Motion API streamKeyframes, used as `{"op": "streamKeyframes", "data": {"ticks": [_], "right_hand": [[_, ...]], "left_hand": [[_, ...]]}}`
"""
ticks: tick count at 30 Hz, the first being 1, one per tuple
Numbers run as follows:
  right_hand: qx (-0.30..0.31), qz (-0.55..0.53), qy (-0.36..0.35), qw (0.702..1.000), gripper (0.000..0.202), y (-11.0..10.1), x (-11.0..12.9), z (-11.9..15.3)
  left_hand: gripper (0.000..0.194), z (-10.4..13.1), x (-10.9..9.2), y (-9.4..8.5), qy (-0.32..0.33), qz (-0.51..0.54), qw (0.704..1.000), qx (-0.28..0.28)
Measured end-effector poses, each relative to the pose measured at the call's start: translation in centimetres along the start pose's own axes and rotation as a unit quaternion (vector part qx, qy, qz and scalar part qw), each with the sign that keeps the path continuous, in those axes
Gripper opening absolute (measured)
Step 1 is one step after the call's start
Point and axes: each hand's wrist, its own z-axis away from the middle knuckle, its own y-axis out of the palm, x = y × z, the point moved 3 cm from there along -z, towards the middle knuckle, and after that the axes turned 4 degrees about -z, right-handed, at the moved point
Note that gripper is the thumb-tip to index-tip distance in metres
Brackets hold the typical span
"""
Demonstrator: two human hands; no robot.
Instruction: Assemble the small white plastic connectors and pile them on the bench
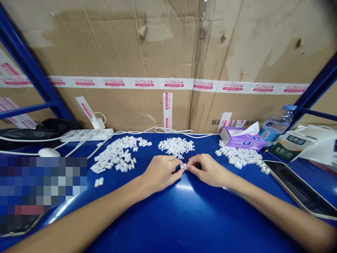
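Near the middle of the blue table [168,218], my left hand [164,172] pinches a small white plastic piece [183,167] between thumb and fingers. My right hand [205,169] has its fingertips closed on the other side of that same piece. Just beyond the hands lies a pile of tiny white parts [176,146]. To the left spreads a heap of flat white pieces [116,154], with a pair of them [99,182] lying apart nearer the front. On the right is a pile of white block-like pieces [239,156].
A purple tissue box [244,140], a bottle [277,124] and a green-and-white package [292,144] stand at the back right, with a phone [300,186] before them. A power strip [84,135] with white cables lies back left. Cardboard [126,59] rises behind the table.
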Motion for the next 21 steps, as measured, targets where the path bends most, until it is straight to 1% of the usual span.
{"op": "streamKeyframes", "data": {"ticks": [9, 16, 21], "right_hand": [[0.019, -0.004, 0.001, 1.000, 0.021, -0.10, 0.05, 0.09], [0.017, -0.008, 0.013, 1.000, 0.021, -0.21, 0.28, 0.04], [0.018, -0.017, 0.023, 0.999, 0.021, -0.15, 0.21, 0.01]], "left_hand": [[0.010, 0.02, 0.04, 0.09, -0.007, 0.006, 1.000, 0.005], [0.010, -0.07, -0.04, -0.07, -0.010, 0.006, 1.000, 0.021], [0.010, -0.08, -0.04, 0.01, -0.003, 0.001, 1.000, 0.018]]}}
